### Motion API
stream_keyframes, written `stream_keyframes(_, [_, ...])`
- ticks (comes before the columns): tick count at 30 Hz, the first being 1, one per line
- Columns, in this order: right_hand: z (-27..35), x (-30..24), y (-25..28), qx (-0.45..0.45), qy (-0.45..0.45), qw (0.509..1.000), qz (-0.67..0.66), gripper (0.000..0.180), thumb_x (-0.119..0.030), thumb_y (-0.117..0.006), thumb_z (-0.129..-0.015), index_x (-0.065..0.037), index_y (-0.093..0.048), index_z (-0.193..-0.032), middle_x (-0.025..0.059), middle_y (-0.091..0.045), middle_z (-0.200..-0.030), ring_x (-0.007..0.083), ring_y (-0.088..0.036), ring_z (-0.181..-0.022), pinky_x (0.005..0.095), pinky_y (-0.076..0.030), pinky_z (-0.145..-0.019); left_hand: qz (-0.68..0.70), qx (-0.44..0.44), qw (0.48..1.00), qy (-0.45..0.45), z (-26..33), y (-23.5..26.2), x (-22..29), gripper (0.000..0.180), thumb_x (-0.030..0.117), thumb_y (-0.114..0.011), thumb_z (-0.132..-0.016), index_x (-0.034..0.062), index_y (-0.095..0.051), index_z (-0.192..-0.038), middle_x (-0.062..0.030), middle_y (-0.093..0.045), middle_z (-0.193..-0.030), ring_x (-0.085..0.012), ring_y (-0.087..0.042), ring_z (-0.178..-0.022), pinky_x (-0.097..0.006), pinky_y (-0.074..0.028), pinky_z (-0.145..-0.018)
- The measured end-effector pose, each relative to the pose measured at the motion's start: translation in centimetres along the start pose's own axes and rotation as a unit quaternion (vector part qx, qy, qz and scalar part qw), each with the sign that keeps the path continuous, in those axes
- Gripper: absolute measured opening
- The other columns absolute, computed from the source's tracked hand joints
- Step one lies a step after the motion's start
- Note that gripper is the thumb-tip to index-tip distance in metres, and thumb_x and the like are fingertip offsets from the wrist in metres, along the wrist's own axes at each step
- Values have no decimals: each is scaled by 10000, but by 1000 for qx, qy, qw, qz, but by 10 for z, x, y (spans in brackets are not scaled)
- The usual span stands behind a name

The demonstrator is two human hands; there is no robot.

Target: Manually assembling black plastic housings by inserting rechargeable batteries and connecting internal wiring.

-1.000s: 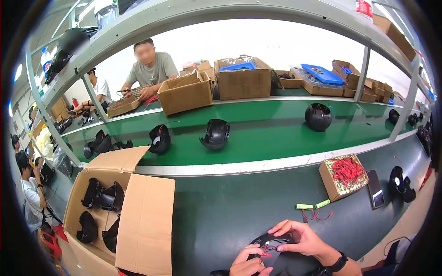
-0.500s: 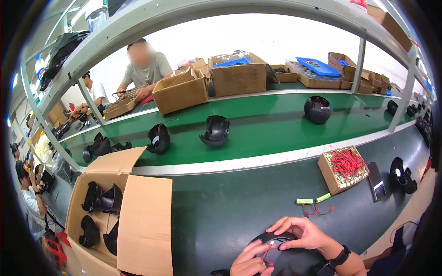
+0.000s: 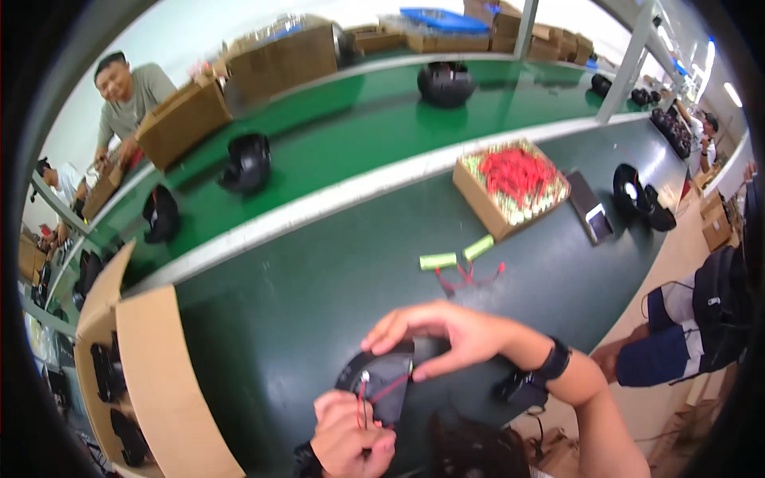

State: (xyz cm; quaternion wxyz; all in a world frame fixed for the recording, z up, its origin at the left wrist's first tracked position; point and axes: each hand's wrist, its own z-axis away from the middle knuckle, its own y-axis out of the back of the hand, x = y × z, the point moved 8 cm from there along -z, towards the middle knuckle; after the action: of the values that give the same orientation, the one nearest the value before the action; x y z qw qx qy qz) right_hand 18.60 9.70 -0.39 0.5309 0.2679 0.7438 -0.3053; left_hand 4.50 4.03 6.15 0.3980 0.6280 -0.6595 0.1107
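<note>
A black curved plastic shell (image 3: 386, 374) is between my hands near the front of the table. My right hand (image 3: 446, 331) arches over it, fingertips on its far rim and thumb against its right side. My left hand (image 3: 351, 438) is closed at its near left side, fingers curled on thin red and black wires (image 3: 362, 396). A small white plug shows where the wires meet the shell. The left fingertips are partly hidden and blurred. Just beyond lie two green battery packs (image 3: 438, 261) with red leads.
A carton of red-wired battery packs (image 3: 484, 203) stands beyond, beside a dark phone (image 3: 591, 209). Black shells (image 3: 629, 191) lie at right. An open cardboard box (image 3: 171, 374) with shells stands left. Across the green belt (image 3: 335, 131), carrying more shells, sits a person (image 3: 131, 95).
My view has swung to the right, so the scene sits further left and tilted. Both hands are still at the shell, and the right hand's thumb and fingers are spread wider across it.
</note>
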Motion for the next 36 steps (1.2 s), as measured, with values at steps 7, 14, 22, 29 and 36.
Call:
stream_keyframes(7, [-1,-2,9,30,5,996,79,395,48,-677,-753,-4,-585,-1134,120,-571,-1238,225,-539,-1181,360,-431,-1021,-34,5,999,32,16,-3,-24,258,234,-628,-870,110,-547,-658,33,-590,-565,-169,-503,-629,-394,-385,-770])
stream_keyframes(14, [1,-17,3,38,24,987,153,410,49,-667,-731,5,-577,-1128,150,-586,-1198,278,-557,-1156,376,-441,-1000,-22,5,999,39,16,-5,-24,167,163,-692,-819,105,-606,-687,35,-593,-606,-177,-532,-654,-390,-409,-777])
stream_keyframes(22, [-32,-24,-5,43,82,964,247,438,27,-647,-710,-2,-528,-1131,177,-570,-1194,324,-541,-1168,401,-434,-991,-70,22,997,-4,7,17,-25,175,89,-727,-745,92,-592,-633,13,-570,-619,-180,-546,-643,-380,-439,-771])
stream_keyframes(29, [-159,1,115,99,-111,987,63,604,-179,-728,-812,-15,-428,-1310,127,-489,-1315,251,-587,-1103,368,-516,-887,-30,186,979,71,11,65,-58,314,82,-567,-866,49,-518,-557,-11,-483,-533,-155,-436,-555,-364,-383,-738])
stream_keyframes(36, [-265,48,277,331,-55,869,363,614,-395,-573,-905,29,-415,-1321,189,-499,-1325,293,-538,-1174,397,-443,-962,-8,159,987,22,1,57,-37,192,-61,-567,-817,9,-513,-646,-108,-482,-658,-265,-481,-641,-374,-430,-722])
